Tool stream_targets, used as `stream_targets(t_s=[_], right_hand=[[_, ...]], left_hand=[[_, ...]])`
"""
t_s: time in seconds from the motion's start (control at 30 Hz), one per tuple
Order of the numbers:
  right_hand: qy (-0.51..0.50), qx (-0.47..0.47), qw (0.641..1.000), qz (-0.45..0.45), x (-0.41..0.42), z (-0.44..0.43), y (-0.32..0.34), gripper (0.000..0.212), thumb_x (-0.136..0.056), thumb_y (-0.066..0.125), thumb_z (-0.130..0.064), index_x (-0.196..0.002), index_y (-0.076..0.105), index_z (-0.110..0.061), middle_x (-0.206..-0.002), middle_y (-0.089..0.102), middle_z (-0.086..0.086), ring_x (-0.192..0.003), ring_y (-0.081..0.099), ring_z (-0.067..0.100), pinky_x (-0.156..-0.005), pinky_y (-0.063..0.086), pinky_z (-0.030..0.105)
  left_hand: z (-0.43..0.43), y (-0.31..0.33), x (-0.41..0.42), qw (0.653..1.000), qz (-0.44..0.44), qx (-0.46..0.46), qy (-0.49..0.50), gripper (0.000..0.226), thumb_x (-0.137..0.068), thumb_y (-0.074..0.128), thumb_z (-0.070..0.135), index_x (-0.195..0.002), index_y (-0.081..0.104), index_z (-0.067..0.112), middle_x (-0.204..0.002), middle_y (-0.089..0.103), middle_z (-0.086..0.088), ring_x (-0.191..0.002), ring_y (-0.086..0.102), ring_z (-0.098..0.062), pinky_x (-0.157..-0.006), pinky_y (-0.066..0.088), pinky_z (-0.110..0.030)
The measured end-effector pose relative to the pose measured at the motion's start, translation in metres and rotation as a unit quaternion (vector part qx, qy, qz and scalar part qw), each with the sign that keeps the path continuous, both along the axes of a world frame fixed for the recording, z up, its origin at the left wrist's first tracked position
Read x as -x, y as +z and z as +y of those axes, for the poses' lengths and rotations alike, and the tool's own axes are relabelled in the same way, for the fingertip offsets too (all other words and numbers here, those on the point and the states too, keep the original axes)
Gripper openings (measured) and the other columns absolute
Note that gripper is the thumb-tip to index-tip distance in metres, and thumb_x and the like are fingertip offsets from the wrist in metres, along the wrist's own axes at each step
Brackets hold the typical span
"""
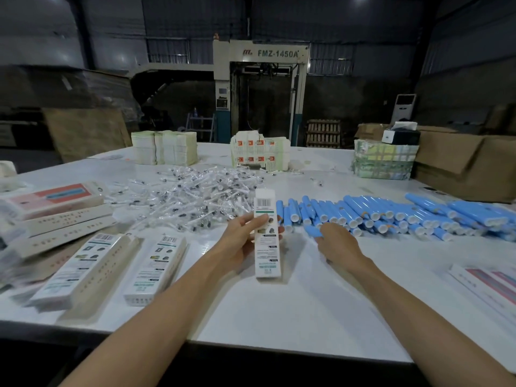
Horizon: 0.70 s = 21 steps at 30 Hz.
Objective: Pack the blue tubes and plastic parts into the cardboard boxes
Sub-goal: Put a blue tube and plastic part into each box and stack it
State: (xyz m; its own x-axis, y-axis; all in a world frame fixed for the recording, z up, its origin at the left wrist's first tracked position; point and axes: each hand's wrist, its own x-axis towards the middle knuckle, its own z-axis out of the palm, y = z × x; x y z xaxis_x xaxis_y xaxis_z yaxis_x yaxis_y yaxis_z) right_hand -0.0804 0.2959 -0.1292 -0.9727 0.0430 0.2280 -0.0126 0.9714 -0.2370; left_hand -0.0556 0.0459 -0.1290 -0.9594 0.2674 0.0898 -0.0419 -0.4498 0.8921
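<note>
The white table [279, 317] carries everything you need. The blue tubes [391, 213] lie in a long loose row across its right side, most with their white-capped ends toward you and their long axes running near to far. The heap of clear-wrapped plastic parts [195, 196] sits left of them, farther back. Two filled boxes [83, 272] lie flat at near left. Your left hand [245, 238] is clamped on the cardboard box [267, 247] at mid-length, thumb on the printed face, fingers behind. The box stands tilted up at the table's centre, long axis near to far, barcode end away from you. It is probably light, thin card that would crush easily, so keep holding the long edges rather than the faces. Your right hand [335, 241] rests on one tube [312, 229] at the near left end of the row, lying roughly crosswise — whether the fingers have closed round it, I cannot tell. The tubes look smooth, rigid and apt to roll, so take one mid-barrel.
</note>
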Motion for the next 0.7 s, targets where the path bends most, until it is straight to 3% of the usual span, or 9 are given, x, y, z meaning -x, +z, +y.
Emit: stream_targets(t_s=[0.07,0.1,0.2,0.27,0.33,0.4,0.5,0.6,0.7], right_hand=[[0.009,0.147,0.988,0.044,-0.003,0.003,0.02,0.017,-0.105,0.056,-0.021,-0.099,0.062,-0.006,-0.095,0.066,0.009,-0.09,0.065,0.03,-0.066,0.044,0.034],[0.022,0.26,0.963,0.071,-0.006,0.003,0.034,0.022,-0.105,0.06,-0.026,-0.107,0.067,-0.005,-0.097,0.07,0.008,-0.09,0.068,0.025,-0.068,0.049,0.032],[0.123,0.6,0.785,0.092,-0.02,-0.004,0.079,0.028,-0.1,0.07,-0.026,-0.114,0.071,-0.002,-0.096,0.078,0.004,-0.09,0.077,0.018,-0.068,0.06,0.024],[0.188,0.688,0.694,0.094,-0.023,-0.014,0.101,0.028,-0.099,0.072,-0.02,-0.116,0.068,0.002,-0.105,0.078,0.011,-0.097,0.078,0.026,-0.076,0.063,0.031],[0.208,0.714,0.662,0.097,-0.023,-0.029,0.116,0.033,-0.097,0.073,-0.013,-0.123,0.058,0.002,-0.114,0.073,0.019,-0.099,0.077,0.03,-0.077,0.064,0.037],[0.202,0.708,0.671,0.09,-0.018,-0.043,0.121,0.043,-0.097,0.073,-0.009,-0.131,0.046,-0.006,-0.117,0.071,0.021,-0.098,0.077,0.03,-0.077,0.065,0.041],[0.183,0.641,0.739,0.095,-0.011,-0.052,0.116,0.059,-0.099,0.068,-0.005,-0.142,0.031,-0.021,-0.114,0.072,0.018,-0.098,0.077,0.027,-0.079,0.066,0.045],[0.166,0.582,0.79,0.093,-0.004,-0.048,0.11,0.067,-0.097,0.07,-0.007,-0.145,0.031,-0.033,-0.107,0.072,0.015,-0.087,0.078,0.02,-0.068,0.065,0.036],[0.152,0.497,0.852,0.059,0.003,-0.042,0.112,0.067,-0.093,0.072,-0.013,-0.142,0.033,-0.035,-0.104,0.073,0.012,-0.074,0.076,0.01,-0.062,0.06,0.027]], left_hand=[[0.002,0.003,-0.004,1.0,0.018,0.015,-0.012,0.049,-0.093,0.078,0.013,-0.139,0.065,0.004,-0.13,0.072,-0.029,-0.118,0.073,-0.044,-0.089,0.065,-0.047],[0.002,0.003,-0.004,0.999,0.02,0.02,-0.015,0.051,-0.091,0.08,0.014,-0.139,0.066,0.005,-0.129,0.072,-0.029,-0.116,0.074,-0.044,-0.09,0.065,-0.049],[0.001,0.004,-0.006,0.999,0.023,0.041,-0.021,0.052,-0.087,0.085,0.017,-0.137,0.07,0.01,-0.125,0.074,-0.03,-0.109,0.077,-0.044,-0.09,0.066,-0.051],[0.002,0.004,-0.006,0.998,0.03,0.053,-0.02,0.05,-0.086,0.085,0.018,-0.134,0.073,0.011,-0.124,0.074,-0.029,-0.106,0.078,-0.043,-0.085,0.066,-0.047],[0.003,0.005,-0.006,0.998,0.036,0.056,-0.018,0.047,-0.086,0.085,0.018,-0.132,0.075,0.011,-0.124,0.075,-0.028,-0.104,0.078,-0.042,-0.083,0.066,-0.045],[0.003,0.005,-0.006,0.997,0.047,0.055,-0.024,0.046,-0.086,0.087,0.018,-0.13,0.075,0.011,-0.124,0.074,-0.028,-0.105,0.077,-0.043,-0.086,0.066,-0.046],[0.003,0.005,-0.006,0.996,0.061,0.059,-0.031,0.044,-0.087,0.086,0.019,-0.129,0.076,0.011,-0.125,0.075,-0.027,-0.106,0.077,-0.042,-0.09,0.065,-0.048],[0.003,0.003,-0.005,0.996,0.062,0.064,-0.029,0.044,-0.087,0.085,0.02,-0.13,0.076,0.012,-0.127,0.075,-0.025,-0.11,0.076,-0.044,-0.098,0.062,-0.054],[0.005,0.0,-0.005,0.993,0.073,0.081,-0.042,0.04,-0.088,0.087,0.023,-0.126,0.078,0.014,-0.126,0.075,-0.025,-0.113,0.075,-0.044,-0.101,0.06,-0.058]])
